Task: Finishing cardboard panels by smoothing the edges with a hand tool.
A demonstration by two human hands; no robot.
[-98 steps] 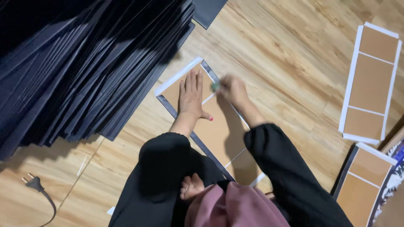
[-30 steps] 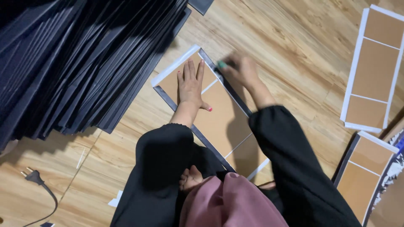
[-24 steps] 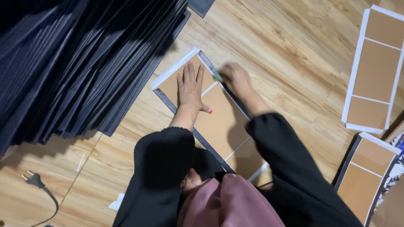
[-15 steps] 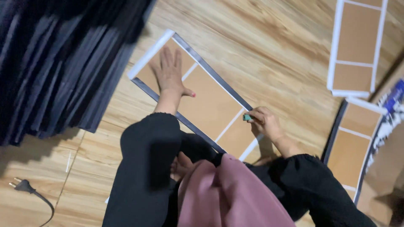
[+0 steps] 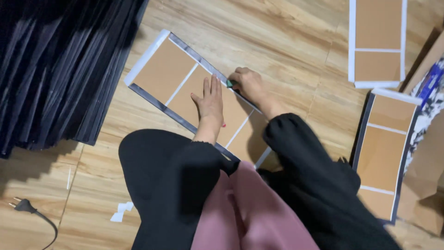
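The left hand [image 5: 210,103] lies flat and open, fingers spread, on the brown panel [image 5: 185,88], which rests on the wood floor [image 5: 277,41] at the frame's centre. At the hand's 2 o'clock the right hand [image 5: 249,85] is curled shut around a small green tool [image 5: 230,84] on the panel's dark edge strip. A black sheet stack [image 5: 55,69] lies at 9 o'clock, two more panels [image 5: 379,41] at 2 and 4 o'clock, and a plug [image 5: 21,206] at 8 o'clock.
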